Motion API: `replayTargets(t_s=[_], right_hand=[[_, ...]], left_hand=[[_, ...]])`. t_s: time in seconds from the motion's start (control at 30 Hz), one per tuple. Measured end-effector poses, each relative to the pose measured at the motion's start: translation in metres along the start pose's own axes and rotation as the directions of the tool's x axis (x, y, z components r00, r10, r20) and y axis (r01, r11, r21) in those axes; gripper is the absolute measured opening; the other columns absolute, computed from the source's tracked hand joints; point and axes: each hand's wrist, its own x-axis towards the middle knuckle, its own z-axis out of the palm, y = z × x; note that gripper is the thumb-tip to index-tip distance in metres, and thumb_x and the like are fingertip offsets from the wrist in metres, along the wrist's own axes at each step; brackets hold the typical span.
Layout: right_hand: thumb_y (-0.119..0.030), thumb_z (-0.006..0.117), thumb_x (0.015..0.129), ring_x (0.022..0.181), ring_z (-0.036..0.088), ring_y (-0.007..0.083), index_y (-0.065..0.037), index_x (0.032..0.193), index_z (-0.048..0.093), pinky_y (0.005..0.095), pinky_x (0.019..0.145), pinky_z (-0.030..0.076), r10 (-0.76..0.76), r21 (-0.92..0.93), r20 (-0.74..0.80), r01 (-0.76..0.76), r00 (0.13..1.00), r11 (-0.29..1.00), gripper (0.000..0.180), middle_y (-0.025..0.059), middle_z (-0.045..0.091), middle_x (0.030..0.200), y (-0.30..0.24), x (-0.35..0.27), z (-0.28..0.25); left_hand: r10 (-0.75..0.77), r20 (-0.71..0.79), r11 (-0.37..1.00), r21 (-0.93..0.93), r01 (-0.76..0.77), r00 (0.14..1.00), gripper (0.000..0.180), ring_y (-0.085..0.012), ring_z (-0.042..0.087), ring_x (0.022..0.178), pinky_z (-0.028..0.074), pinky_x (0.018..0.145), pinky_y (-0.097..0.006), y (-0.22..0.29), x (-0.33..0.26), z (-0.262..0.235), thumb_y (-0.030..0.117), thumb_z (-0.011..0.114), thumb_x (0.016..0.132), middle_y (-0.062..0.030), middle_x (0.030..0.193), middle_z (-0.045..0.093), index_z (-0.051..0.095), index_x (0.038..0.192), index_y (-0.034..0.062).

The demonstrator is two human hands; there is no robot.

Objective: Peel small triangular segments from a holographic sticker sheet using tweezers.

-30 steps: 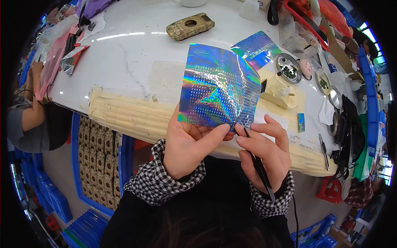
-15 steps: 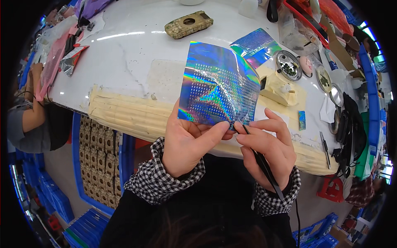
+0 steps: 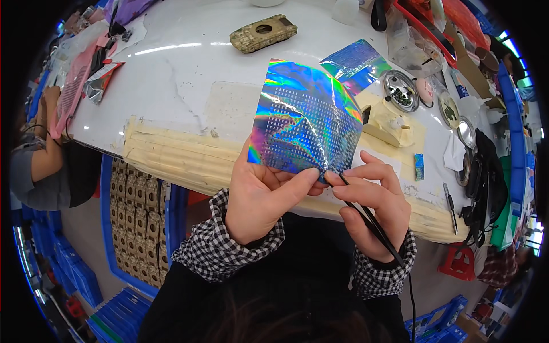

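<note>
My left hand [image 3: 264,191] holds a shiny holographic sheet [image 3: 306,117] by its lower edge, thumb pressed on its bottom right corner. The sheet carries rows of tiny dots and stands tilted above the table's near edge. My right hand [image 3: 372,200] grips a thin black pen-like tool [image 3: 369,217] with a cord trailing down; its tip touches the sheet's lower right corner beside my left thumb.
A second holographic sheet [image 3: 357,62] lies behind on the white table [image 3: 171,80]. Small round metal dishes [image 3: 400,90] sit to the right, a camouflage-patterned block [image 3: 263,32] at the back. Another person's arm [image 3: 40,166] is at the far left. Blue crates [image 3: 137,211] stand under the table.
The sheet and both hands have shifted slightly lower and right in view. The tool tip stays at the sheet's lower right corner.
</note>
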Motion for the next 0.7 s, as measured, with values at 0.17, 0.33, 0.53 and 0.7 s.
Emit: replayTargets(t_s=[0.17, 0.33, 0.53, 0.7], right_hand=[[-0.001, 0.071, 0.069, 0.092, 0.06, 0.0227, -0.006, 0.098, 0.067, 0.0475, 0.098, 0.039, 0.001, 0.006, -0.01, -0.001, 1.0, 1.0, 0.03, 0.0048, 0.069, 0.098, 0.0011, -0.0014, 0.001], [-0.001, 0.071, 0.069, 0.091, 0.06, 0.0225, -0.006, 0.098, 0.067, 0.0479, 0.098, 0.039, 0.011, 0.02, -0.016, -0.011, 1.0, 1.0, 0.03, 0.0043, 0.068, 0.096, 0.0023, -0.0025, 0.0018], [-0.001, 0.07, 0.07, 0.092, 0.06, 0.0228, -0.006, 0.1, 0.065, 0.0477, 0.098, 0.039, 0.0, 0.031, -0.041, 0.002, 0.999, 1.0, 0.03, 0.0057, 0.069, 0.1, 0.0028, -0.0031, 0.002], [-0.002, 0.069, 0.071, 0.092, 0.061, 0.0236, -0.008, 0.1, 0.064, 0.0479, 0.098, 0.039, -0.006, -0.001, -0.06, 0.006, 0.998, 1.0, 0.029, 0.0081, 0.069, 0.102, -0.0003, -0.0061, -0.0023]], left_hand=[[0.0, 0.007, 1.0, -0.011, 0.0, 1.0, 0.045, -0.0208, 0.064, 0.091, 0.057, 0.077, -0.032, -0.0013, 0.0006, -0.0007, -0.009, 0.057, 0.083, -0.0159, 0.106, 0.06, 0.036, 0.122, -0.0037], [0.007, 0.006, 1.0, 0.0, -0.007, 1.0, 0.046, -0.0204, 0.064, 0.092, 0.057, 0.077, -0.032, -0.0016, 0.0004, -0.0011, -0.009, 0.058, 0.083, -0.0158, 0.106, 0.06, 0.035, 0.123, -0.0033], [-0.008, 0.003, 1.0, -0.001, 0.008, 1.0, 0.049, -0.0194, 0.064, 0.092, 0.057, 0.076, -0.031, -0.0004, -0.0004, -0.001, -0.009, 0.058, 0.083, -0.0147, 0.106, 0.06, 0.035, 0.125, -0.0028], [-0.001, -0.004, 1.0, 0.022, 0.001, 1.0, 0.05, -0.0191, 0.064, 0.09, 0.057, 0.076, -0.031, 0.0001, -0.0005, -0.0003, -0.01, 0.058, 0.082, -0.0144, 0.105, 0.061, 0.035, 0.125, -0.0028]])
